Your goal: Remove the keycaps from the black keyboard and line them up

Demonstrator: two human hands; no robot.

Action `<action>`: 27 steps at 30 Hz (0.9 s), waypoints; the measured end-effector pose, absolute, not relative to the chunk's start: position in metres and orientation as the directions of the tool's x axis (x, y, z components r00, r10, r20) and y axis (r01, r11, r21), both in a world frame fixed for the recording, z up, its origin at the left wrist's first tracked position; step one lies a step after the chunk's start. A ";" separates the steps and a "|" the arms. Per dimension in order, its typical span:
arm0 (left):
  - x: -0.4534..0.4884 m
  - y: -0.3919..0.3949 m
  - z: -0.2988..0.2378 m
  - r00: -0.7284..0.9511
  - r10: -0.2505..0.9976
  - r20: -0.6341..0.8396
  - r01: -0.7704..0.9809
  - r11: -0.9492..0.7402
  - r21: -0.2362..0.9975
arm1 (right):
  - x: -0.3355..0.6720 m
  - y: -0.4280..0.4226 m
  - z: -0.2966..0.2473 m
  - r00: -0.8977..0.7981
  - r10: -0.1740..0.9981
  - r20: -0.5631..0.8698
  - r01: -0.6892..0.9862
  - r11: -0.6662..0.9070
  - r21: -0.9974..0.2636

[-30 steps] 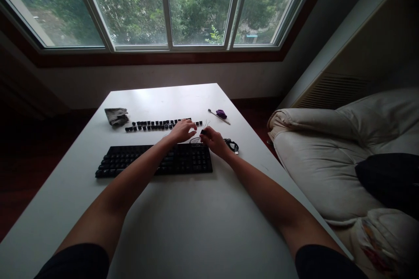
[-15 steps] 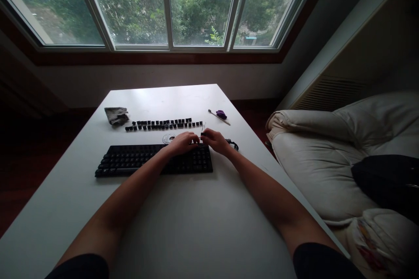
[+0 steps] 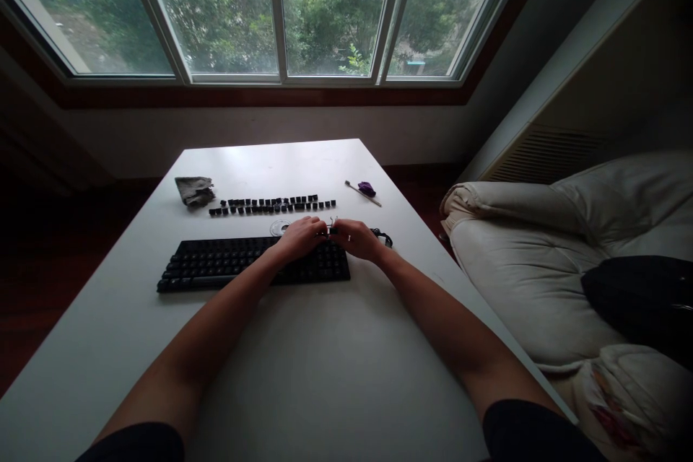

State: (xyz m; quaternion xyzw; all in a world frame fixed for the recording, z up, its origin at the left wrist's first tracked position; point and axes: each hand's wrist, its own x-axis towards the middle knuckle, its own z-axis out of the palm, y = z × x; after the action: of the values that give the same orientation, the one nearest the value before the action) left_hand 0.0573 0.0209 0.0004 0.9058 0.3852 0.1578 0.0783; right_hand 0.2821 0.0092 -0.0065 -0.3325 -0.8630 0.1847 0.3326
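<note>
Over keyboard (image 3: pixel 216 263), arms outstretched, left hand (image 3: pixel 299 237) curled, grip unclear, right hand (image 3: pixel 356 239) pinching wire tool (image 3: pixel 331 225)

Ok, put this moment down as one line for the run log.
left hand: over keyboard, right end | right hand: beside it, fingertips close | grip: unclear | keycaps: loose rows beyond keyboard

The left hand (image 3: pixel 299 238) has been drawn back from the row of loose keycaps (image 3: pixel 271 206) to the far right end of the keyboard (image 3: pixel 227 263), and a small round disc (image 3: pixel 280 228) behind the keyboard has thereby been uncovered. The right hand (image 3: pixel 358 240) has been brought slightly nearer and inward, so that the fingertips of both hands are now met.
</note>
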 end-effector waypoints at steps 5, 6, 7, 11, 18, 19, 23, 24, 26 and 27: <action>0.051 0.020 -0.002 0.631 0.737 0.242 0.681 -0.675 0.282 | 0.282 0.011 -0.011 -0.563 0.684 0.464 0.451 0.725 -0.521; 0.051 0.019 -0.002 0.633 0.730 0.257 0.672 -0.683 0.286 | 0.282 0.011 -0.013 -0.552 0.694 0.463 0.451 0.715 -0.534; 0.051 0.019 -0.003 0.637 0.719 0.277 0.659 -0.695 0.288 | 0.282 0.012 -0.014 -0.541 0.699 0.468 0.448 0.710 -0.543; 0.054 0.017 -0.003 0.669 0.670 0.322 0.596 -0.742 0.307 | 0.281 0.010 -0.019 -0.497 0.720 0.485 0.451 0.691 -0.564; 0.052 0.021 -0.007 0.685 0.655 0.319 0.536 -0.750 0.388 | 0.278 0.008 -0.024 -0.418 0.793 0.444 0.448 0.605 -0.659; 0.052 0.022 -0.008 0.682 0.658 0.320 0.539 -0.747 0.390 | 0.277 0.008 -0.026 -0.400 0.800 0.448 0.440 0.596 -0.672; 0.055 0.024 -0.011 0.669 0.674 0.313 0.562 -0.735 0.380 | 0.275 0.010 -0.032 -0.354 0.810 0.467 0.439 0.585 -0.682; 0.055 0.024 -0.012 0.669 0.675 0.311 0.565 -0.734 0.377 | 0.274 0.011 -0.033 -0.349 0.810 0.471 0.440 0.586 -0.680; 0.056 0.024 -0.012 0.674 0.670 0.311 0.564 -0.739 0.370 | 0.274 0.011 -0.034 -0.344 0.809 0.476 0.441 0.587 -0.679; 0.057 0.023 -0.012 0.676 0.667 0.313 0.563 -0.742 0.365 | 0.274 0.011 -0.034 -0.339 0.813 0.474 0.441 0.582 -0.683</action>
State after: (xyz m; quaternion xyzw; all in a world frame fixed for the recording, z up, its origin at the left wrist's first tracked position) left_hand 0.0569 0.0232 -0.0119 0.9076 0.3388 0.2171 0.1200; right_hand 0.2738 0.0114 -0.0342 -0.3984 -0.7869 0.2241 0.4145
